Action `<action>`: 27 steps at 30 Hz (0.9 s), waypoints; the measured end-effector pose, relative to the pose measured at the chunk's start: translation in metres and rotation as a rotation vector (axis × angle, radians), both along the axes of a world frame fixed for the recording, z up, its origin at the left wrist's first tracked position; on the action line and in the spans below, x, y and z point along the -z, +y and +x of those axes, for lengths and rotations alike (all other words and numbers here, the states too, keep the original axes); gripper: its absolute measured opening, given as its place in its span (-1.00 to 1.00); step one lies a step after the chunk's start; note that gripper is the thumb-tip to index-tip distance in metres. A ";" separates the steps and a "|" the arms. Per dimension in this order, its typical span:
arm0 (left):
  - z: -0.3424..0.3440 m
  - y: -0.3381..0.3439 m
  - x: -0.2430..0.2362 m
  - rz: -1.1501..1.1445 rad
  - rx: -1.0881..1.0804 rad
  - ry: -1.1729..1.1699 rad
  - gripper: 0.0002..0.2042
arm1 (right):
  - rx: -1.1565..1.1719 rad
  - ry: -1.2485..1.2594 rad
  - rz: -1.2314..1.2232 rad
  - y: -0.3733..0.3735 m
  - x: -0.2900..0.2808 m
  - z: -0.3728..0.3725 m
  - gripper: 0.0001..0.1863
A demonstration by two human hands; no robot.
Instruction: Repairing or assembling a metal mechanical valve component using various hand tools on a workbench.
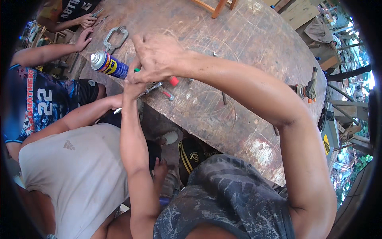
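Observation:
Over the left part of the worn tabletop [223, 51], my two hands meet. My right hand [159, 55] reaches in from the right with its fingers curled down; a bit of green shows under them. Just below it, my left hand [134, 87] has its fingers closed, touching the right one. What either hand grips is hidden between them. A shiny metal tool [152, 88] shows beside my left hand; whether it is held, I cannot tell. Close to the fingers is a blue spray can [113, 67] with a white top. A red cap-like piece [174, 81] is by my right wrist.
A metal C-clamp [115, 38] lies beyond the can. A small red-and-metal piece [168, 95] and a thin rod [224, 98] lie nearer. A power tool [303, 91] sits at the right edge. Wooden legs [217, 8] stand at the back. Several people crowd the left side, hands at the table.

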State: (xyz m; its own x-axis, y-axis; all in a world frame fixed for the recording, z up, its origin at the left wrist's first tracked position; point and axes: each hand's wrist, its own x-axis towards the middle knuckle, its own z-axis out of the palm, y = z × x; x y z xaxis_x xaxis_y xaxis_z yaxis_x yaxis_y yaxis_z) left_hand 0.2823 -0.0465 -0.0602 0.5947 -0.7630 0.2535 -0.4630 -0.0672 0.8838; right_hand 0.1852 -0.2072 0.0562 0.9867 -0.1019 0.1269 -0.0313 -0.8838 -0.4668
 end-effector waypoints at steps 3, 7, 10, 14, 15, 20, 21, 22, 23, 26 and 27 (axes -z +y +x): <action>0.009 0.004 0.015 -0.005 -0.023 -0.094 -0.36 | -0.035 -0.042 -0.097 0.002 0.006 0.004 -0.08; 0.011 -0.002 0.021 -0.070 -0.019 -0.045 -0.39 | -0.132 -0.178 -0.199 -0.002 0.013 0.013 -0.23; -0.003 -0.011 0.026 -0.120 -0.077 -0.116 -0.42 | -0.257 -0.164 -0.270 -0.005 0.013 0.018 -0.29; -0.014 -0.019 0.035 -0.443 -0.260 -0.188 -0.77 | -0.370 -0.051 -0.242 -0.009 0.007 0.022 -0.35; -0.015 -0.020 0.038 -0.441 -0.308 -0.240 -0.77 | -0.373 -0.034 -0.243 -0.009 0.006 0.022 -0.35; -0.015 -0.018 0.053 -0.402 -0.323 -0.277 -0.78 | -0.488 -0.045 -0.260 -0.012 0.005 0.027 -0.43; -0.017 -0.018 0.057 -0.339 -0.381 -0.285 -0.78 | -0.495 -0.081 -0.241 -0.012 0.005 0.029 -0.43; -0.018 -0.018 0.059 -0.374 -0.339 -0.322 -0.78 | -0.544 -0.025 -0.269 -0.012 0.004 0.032 -0.43; -0.022 -0.017 0.063 -0.378 -0.392 -0.293 -0.78 | -0.579 0.045 -0.309 -0.012 0.003 0.035 -0.44; -0.026 -0.012 0.065 -0.361 -0.433 -0.241 -0.79 | -0.708 -0.034 -0.331 -0.007 0.001 0.041 -0.53; -0.028 -0.008 0.065 -0.341 -0.419 -0.210 -0.80 | -0.712 -0.031 -0.331 -0.007 0.001 0.041 -0.53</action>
